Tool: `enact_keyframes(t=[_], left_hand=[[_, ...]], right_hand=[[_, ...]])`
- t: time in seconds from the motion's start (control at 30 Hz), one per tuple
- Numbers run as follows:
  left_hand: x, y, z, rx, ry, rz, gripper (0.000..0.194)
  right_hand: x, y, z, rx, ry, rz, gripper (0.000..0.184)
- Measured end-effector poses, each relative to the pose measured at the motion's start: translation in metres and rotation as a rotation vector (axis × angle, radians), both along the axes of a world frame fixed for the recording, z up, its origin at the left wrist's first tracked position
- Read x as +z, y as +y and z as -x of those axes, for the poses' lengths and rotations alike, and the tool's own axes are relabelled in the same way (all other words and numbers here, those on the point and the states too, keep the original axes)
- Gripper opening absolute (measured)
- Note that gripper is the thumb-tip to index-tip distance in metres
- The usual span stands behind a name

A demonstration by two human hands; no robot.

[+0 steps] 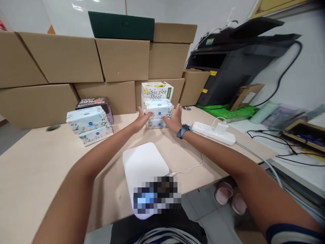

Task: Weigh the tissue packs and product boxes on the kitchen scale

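A white, flower-printed tissue pack [159, 107] sits on top of a similar lower tissue pack [156, 124] at the back middle of the desk. My left hand [141, 121] grips the upper pack's left end, thumb across its front. From the right end my right hand [175, 119] holds the same pack, its thumb also on the front face. My fingers behind the sides are partly hidden. Directly behind the packs stands a white "Super Meal" box [158, 91]. To the left, two more tissue packs [88, 120] are stacked askew in front of a dark brown box [92, 103].
Cardboard boxes [122, 61] form a wall along the desk's back. A white flat device [144, 162] with a cable lies near me. At right are a white power strip [213, 133], a green plastic item [225, 112] and a black printer [228, 64].
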State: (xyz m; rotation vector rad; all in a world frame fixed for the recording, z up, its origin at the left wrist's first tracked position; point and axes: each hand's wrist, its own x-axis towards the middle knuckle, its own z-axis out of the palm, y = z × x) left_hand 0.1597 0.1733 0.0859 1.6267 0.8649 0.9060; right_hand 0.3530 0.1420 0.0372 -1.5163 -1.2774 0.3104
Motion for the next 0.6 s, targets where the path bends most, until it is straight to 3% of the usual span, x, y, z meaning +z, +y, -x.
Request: enact_keyframes(t=[0.07, 0.13, 0.2, 0.27, 0.37, 0.43, 0.5, 0.6], left_hand=[[0.013, -0.022, 0.033, -0.016, 0.031, -0.082, 0.116], [0.023, -0.045, 0.079, -0.019, 0.065, -0.223, 0.129], [0.028, -0.064, 0.129, 0.087, 0.075, -0.501, 0.12], [0.026, -0.074, 0.175, 0.367, -0.011, -0.637, 0.107], [0.008, -0.072, 0.227, 0.74, -0.083, -0.565, 0.104], [-0.011, -0.061, 0.25, 0.852, -0.082, -0.435, 0.111], [-0.028, -0.047, 0.26, 0.863, -0.086, -0.303, 0.117], [-0.041, -0.033, 0.254, 0.737, -0.114, -0.193, 0.113]], right_hand=[[0.0, -0.014, 0.026, 0.059, -0.055, -0.085, 0.116], [-0.003, -0.023, 0.059, 0.195, -0.077, -0.131, 0.119], [-0.005, -0.02, 0.096, 0.352, -0.041, -0.123, 0.12], [-0.006, -0.005, 0.133, 0.489, 0.043, -0.072, 0.12], [-0.001, 0.033, 0.184, 0.569, 0.211, 0.028, 0.124], [0.004, 0.057, 0.215, 0.549, 0.311, 0.085, 0.129], [0.01, 0.074, 0.241, 0.531, 0.367, 0.126, 0.13], [0.02, 0.079, 0.271, 0.556, 0.364, 0.149, 0.122]])
